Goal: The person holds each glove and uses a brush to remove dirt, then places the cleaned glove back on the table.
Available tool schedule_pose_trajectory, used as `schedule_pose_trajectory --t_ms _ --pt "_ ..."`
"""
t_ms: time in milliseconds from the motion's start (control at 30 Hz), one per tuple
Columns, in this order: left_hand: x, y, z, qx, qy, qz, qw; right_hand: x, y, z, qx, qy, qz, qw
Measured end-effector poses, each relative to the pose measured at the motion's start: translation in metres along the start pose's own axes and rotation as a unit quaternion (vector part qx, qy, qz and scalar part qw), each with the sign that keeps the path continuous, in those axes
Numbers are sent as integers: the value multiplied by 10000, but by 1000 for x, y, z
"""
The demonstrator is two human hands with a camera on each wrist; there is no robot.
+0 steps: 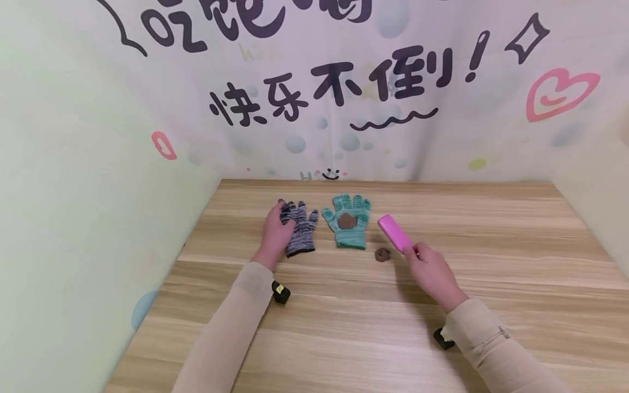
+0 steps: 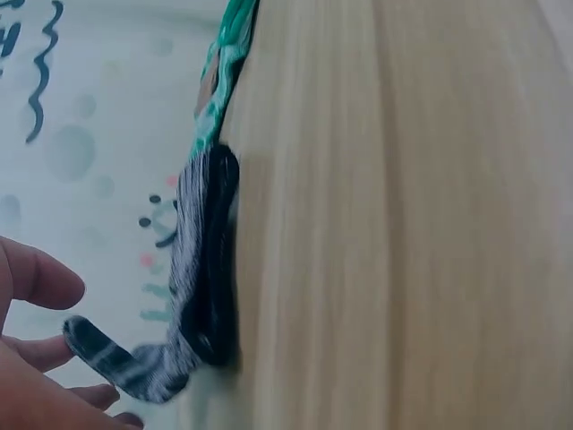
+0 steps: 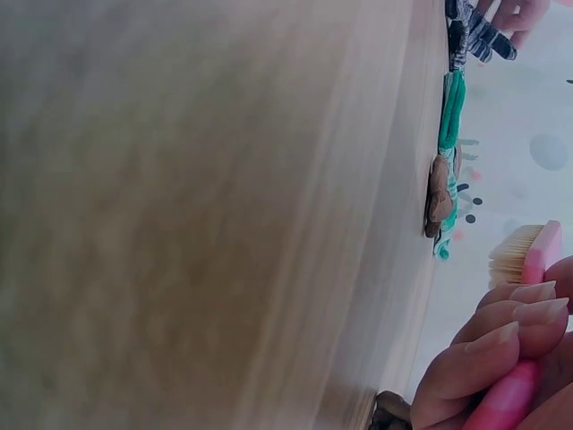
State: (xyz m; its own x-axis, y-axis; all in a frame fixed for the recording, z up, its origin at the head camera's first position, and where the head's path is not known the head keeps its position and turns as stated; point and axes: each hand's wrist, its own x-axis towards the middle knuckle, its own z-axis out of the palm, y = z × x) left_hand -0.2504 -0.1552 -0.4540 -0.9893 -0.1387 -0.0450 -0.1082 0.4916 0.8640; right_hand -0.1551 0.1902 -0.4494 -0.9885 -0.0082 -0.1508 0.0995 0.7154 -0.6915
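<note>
A grey-and-black knit glove [image 1: 304, 234] lies on the table, with my left hand [image 1: 277, 232] at its left side. In the left wrist view one glove finger [image 2: 125, 363] curves up against my fingers, while my thumb [image 2: 49, 279] stands apart. Beside it lies a teal knit glove [image 1: 351, 238] with a brown, clay-like lump [image 1: 347, 221] on its palm. My right hand [image 1: 432, 273] grips a pink brush [image 1: 395, 232] by its handle, above the table. Pale bristles [image 3: 512, 255] show in the right wrist view. A smaller brown lump [image 1: 382, 255] sits below the brush.
The wood-grain table [image 1: 344, 333] meets a printed cloth backdrop [image 1: 314, 147] at its far edge. A pale wall [image 1: 98, 207] bounds the left side. Small black wrist devices [image 1: 281, 293] sit at both sleeves.
</note>
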Motion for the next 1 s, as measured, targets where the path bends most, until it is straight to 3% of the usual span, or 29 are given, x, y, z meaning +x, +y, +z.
schedule_pose_trajectory --t_ms 133,667,1000 --pt "-5 7 4 197 6 414 9989 0 -1 1 -38 38 -18 10000" --pt "-10 13 19 1162 130 1070 9874 1 -4 6 -100 32 -35 9999" --pt "-16 17 33 818 -148 1280 9883 1 -5 6 -96 -13 -2 10000"
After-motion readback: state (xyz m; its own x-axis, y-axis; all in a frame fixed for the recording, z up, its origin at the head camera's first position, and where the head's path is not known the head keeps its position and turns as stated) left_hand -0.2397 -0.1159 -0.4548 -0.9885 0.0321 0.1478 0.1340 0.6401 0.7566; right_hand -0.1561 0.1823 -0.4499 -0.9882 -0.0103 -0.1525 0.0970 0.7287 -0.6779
